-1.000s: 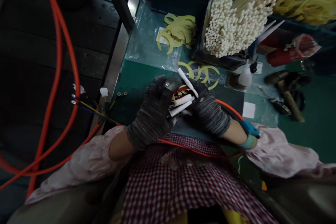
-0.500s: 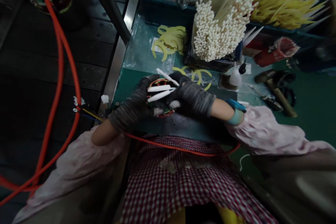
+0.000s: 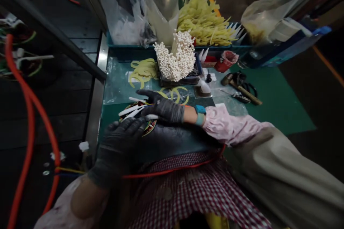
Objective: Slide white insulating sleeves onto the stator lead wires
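I see the right hand [image 3: 166, 109], gloved in dark grey, left of the frame's centre, one finger stretched out apart from the rest; I cannot tell whether the others grip anything. The left hand [image 3: 118, 150] sits lower left, its fingers close together at the near edge of the round wound part [image 3: 151, 127]; I can't make out whether they clamp it. That part lies between both hands, left of centre, with white tubes [image 3: 130, 110] lying across it. Just above the right hand I have loose yellow strips [image 3: 176, 94] on the green bench top [image 3: 282, 103]. Farther up, near top centre, stands a bundle of white-tipped sticks [image 3: 177, 61]. A hammer [image 3: 248, 94] lies right of centre, and thick orange cables [image 3: 27, 114] run down the left side.
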A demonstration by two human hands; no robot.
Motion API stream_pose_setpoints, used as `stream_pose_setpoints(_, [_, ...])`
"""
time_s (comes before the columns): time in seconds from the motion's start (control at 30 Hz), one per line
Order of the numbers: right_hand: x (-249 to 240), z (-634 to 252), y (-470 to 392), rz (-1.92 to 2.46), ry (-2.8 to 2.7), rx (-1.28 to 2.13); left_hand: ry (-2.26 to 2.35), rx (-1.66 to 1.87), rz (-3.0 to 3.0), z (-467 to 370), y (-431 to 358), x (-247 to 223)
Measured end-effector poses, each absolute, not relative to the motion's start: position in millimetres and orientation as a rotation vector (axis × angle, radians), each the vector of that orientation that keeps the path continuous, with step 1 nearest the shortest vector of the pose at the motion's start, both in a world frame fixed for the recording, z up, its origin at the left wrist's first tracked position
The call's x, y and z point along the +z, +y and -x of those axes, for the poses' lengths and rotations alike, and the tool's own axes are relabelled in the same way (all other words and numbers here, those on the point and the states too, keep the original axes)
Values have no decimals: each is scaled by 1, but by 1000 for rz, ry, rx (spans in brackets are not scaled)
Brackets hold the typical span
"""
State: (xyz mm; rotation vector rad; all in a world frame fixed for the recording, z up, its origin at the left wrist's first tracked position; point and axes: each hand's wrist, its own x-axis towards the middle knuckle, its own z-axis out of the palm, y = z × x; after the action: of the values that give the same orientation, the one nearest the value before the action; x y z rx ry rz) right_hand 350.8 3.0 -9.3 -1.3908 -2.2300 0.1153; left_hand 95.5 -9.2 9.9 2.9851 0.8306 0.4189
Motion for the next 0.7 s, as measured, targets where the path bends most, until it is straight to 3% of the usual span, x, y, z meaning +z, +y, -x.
stream_pose_setpoints(0.13, [-26, -367, -30, 1109, -2263, 381, 834, 442, -2931, -104, -20, 9])
stream_pose_setpoints(0.37, [-49, -375, -35, 942, -2228, 289, 838, 754, -2811, -97, -20, -33])
stream_pose_setpoints(0.5, [-55, -368, -32, 952, -2186, 261, 911, 750, -2781, -98, -20, -48])
stream_pose_setpoints(0.7, [-29, -393, -42, 1119, -2068, 225, 1119, 965, -2798, -111, -22, -63])
